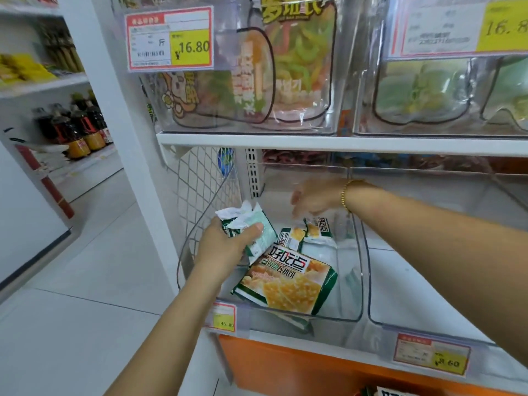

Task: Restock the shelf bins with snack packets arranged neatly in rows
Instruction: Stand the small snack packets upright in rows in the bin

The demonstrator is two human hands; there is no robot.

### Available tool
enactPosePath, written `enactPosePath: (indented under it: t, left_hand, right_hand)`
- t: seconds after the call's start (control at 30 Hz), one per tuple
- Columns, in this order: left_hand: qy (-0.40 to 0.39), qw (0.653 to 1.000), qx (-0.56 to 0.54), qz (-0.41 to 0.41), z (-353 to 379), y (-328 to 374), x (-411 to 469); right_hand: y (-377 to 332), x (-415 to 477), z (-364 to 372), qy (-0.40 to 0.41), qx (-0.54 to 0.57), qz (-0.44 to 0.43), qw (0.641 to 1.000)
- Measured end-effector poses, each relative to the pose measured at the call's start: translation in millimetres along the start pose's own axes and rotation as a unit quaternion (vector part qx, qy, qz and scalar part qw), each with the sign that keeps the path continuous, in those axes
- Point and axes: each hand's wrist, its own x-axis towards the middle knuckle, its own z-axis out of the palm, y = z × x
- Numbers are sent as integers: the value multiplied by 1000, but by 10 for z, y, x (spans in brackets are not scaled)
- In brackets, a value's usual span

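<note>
Left hand (225, 242) gripping a bunch of snack packets (248, 227) over the clear bin (351, 284), right hand (315, 200) blurred, fingers loosely spread above two packets (305, 234) inside, large packet (288, 281) lying flat near the front

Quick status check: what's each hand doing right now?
Left hand: grips a bunch of snack packets.
Right hand: open and blurred, holds nothing, above the back packets.

Grocery shop, price tags (170, 38), stocked shelf bins (337, 318)
</note>
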Motion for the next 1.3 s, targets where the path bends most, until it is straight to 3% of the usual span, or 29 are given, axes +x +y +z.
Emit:
enactPosePath:
  t: [0.13,0.33,0.57,0.7,0.83,0.93,1.1,1.2,1.3]
  left_hand:
    - [39,997,37,52,-27,-66,10]
    - [50,998,2,39,-46,-119,22]
    - [49,996,-41,68,-14,-125,6]
    - [69,993,-30,93,-29,-116,-39]
    - [82,990,-23,115,-27,-107,-60]
    - [90,986,-23,141,-23,-54,-89]
    - [105,970,-31,215,-39,58,-260]
    - [116,961,-37,247,-19,81,-463]
    - [111,958,-52,260,72,87,-806]
  right_hand:
    - [106,359,110,-102,-138,114,978]
    - [83,632,222,-203,-161,172,950]
    - [20,706,279,-205,-125,182,954]
    - [18,668,311,-195,-2,166,967]
    - [-81,552,368,-170,66,110,977]
    - [-166,349,333,-81,85,58,991]
    - [-230,-330,181,63,150,9,987]
    - [-143,-921,163,135,268,-17,954]
    - [31,-1480,240,144,454,-41,878]
